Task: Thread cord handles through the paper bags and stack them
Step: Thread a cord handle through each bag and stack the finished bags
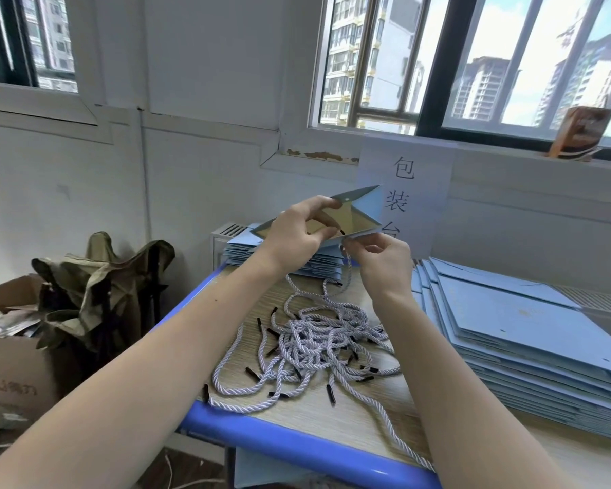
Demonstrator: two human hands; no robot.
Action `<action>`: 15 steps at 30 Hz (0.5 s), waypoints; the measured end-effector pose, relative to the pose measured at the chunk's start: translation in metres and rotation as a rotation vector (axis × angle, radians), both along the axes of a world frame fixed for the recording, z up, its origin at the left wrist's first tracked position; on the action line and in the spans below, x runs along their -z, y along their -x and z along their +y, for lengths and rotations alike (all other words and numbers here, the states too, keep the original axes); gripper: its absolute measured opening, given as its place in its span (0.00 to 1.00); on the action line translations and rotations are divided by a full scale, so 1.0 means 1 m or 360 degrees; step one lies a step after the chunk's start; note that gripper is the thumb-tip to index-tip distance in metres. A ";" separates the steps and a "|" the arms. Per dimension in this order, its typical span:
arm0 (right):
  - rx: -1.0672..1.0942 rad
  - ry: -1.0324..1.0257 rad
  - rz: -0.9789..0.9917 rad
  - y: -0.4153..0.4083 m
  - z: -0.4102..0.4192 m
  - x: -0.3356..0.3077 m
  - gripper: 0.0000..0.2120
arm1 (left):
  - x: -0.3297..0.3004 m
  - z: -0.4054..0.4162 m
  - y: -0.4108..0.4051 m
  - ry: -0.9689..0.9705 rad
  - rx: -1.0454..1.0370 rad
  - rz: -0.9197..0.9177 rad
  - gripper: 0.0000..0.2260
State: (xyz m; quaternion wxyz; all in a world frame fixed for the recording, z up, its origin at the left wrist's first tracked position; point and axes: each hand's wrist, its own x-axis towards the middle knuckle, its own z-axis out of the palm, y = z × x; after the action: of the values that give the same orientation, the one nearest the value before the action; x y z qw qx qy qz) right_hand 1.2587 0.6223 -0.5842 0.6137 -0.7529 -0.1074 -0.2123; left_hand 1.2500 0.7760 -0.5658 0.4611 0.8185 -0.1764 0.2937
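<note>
Holding 1 light-blue paper bag (369,206) open in the air above the table (297,442), the left hand (297,234) gripped its near rim, thumb curled inside the tan interior against a black cord tip (340,230).

Right hand (381,262): at 5 o'clock of the bag, just under its lower edge; fingers curled, pinching 1 twisted white cord (348,266) that hung down toward the table.

Loose cords (314,344): tangled heap, white with black tips, at table centre, 6 o'clock of the bag.

Flat bags, stack 1 (526,340): light blue, at 3 o'clock of the heap, on the table's right part.

Flat bags, stack 2 (283,262): at 12 o'clock of the heap, behind the hands.

Paper sign (406,192): on the wall behind the bag.

Cardboard box (11,365): at 9 o'clock, off the table.
</note>
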 end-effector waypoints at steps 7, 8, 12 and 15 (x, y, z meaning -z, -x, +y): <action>-0.0086 0.0002 -0.0010 -0.001 0.000 -0.002 0.09 | 0.001 0.002 -0.002 -0.0074 0.0020 -0.0072 0.08; -0.0098 -0.0003 -0.0019 0.000 0.000 -0.003 0.09 | 0.001 0.002 -0.002 -0.0078 0.0028 -0.0073 0.07; -0.0164 -0.0049 -0.0030 0.005 0.001 -0.007 0.09 | 0.000 0.003 -0.003 -0.0080 0.0018 -0.0102 0.06; -0.0189 -0.0155 0.0036 0.011 0.003 -0.012 0.11 | 0.001 0.004 -0.004 -0.0108 -0.0029 -0.0131 0.04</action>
State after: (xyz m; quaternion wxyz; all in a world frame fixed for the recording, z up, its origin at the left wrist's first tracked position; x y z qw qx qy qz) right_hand 1.2476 0.6249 -0.5727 0.6622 -0.7168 -0.1344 -0.1719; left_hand 1.2540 0.7798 -0.5667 0.4229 0.8224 -0.1976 0.3253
